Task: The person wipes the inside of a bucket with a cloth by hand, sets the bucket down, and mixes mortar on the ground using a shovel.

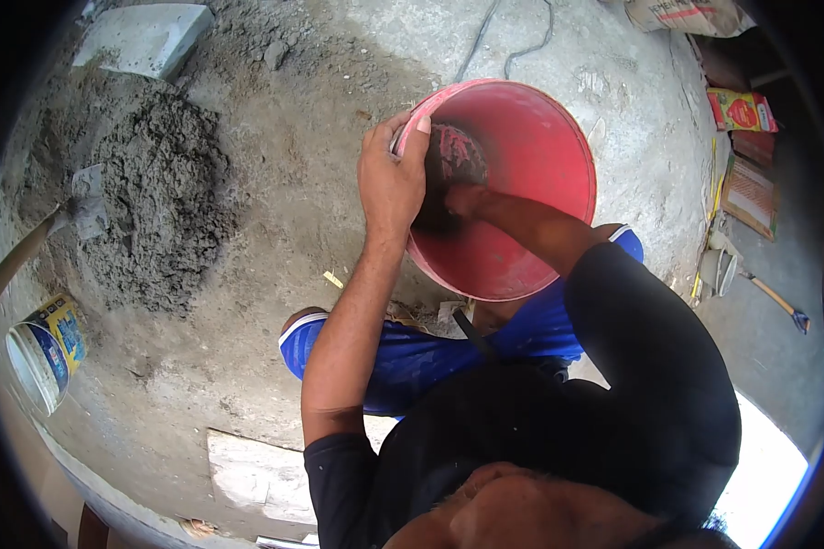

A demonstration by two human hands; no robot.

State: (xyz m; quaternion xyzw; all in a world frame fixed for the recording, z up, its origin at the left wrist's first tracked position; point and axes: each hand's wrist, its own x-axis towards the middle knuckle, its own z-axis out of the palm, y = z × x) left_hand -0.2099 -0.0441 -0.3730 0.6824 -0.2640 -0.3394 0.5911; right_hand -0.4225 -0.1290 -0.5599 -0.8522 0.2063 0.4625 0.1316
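Observation:
A large red bucket (pixel 545 156) tilts in front of me, its open mouth facing me. My left hand (pixel 392 169) grips its left rim, with the thumb inside and the fingers outside. Deep inside the bucket, near the dark, dirty bottom, is my right hand (pixel 464 199); shadow hides its fingers and whatever they touch. Grey residue coats part of the bucket's inner base. To the left lies a heap of wet grey mortar (pixel 165 197), and a shovel blade (pixel 89 199) rests at its left side.
A white bucket with a blue and yellow label (pixel 50 352) lies at the lower left. A pale slab (pixel 146 38) is at the upper left. Bags (pixel 740 111), a small container (pixel 719 272) and a wooden-handled tool (pixel 772 295) are at the right. A cable (pixel 513 55) runs beyond the red bucket.

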